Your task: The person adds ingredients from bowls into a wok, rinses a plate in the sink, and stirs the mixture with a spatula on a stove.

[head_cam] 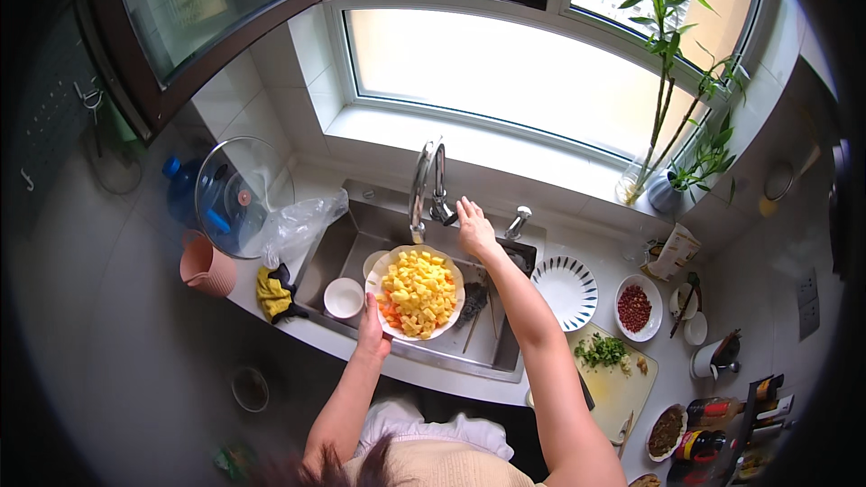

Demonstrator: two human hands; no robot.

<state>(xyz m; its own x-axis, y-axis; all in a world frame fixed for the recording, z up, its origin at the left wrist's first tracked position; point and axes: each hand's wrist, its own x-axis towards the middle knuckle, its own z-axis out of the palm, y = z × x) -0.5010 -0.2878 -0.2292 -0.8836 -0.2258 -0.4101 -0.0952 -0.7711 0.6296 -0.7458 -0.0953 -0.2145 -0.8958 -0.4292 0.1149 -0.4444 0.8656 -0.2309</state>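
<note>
My left hand (373,328) grips the lower left rim of a white plate heaped with diced yellow and orange pieces (419,291). The plate is over a stainless steel sink (500,352), below the spout of a chrome faucet (419,196). Whether water runs is not plain. My right hand (473,226) reaches to the faucet's handle (443,211), fingers stretched out and close together; contact cannot be made out. A white bowl (344,298) is in the sink left of the plate, and chopsticks (471,331) and a dark scrubber (473,301) are at its right.
Left of the sink are a yellow and black cloth (274,293), a plastic bag (304,223), a glass lid (223,196) and a pink container (208,267). At right are a patterned plate (565,294), a bowl of red beans or nuts (634,308) and a cutting board (609,392) with chopped greens.
</note>
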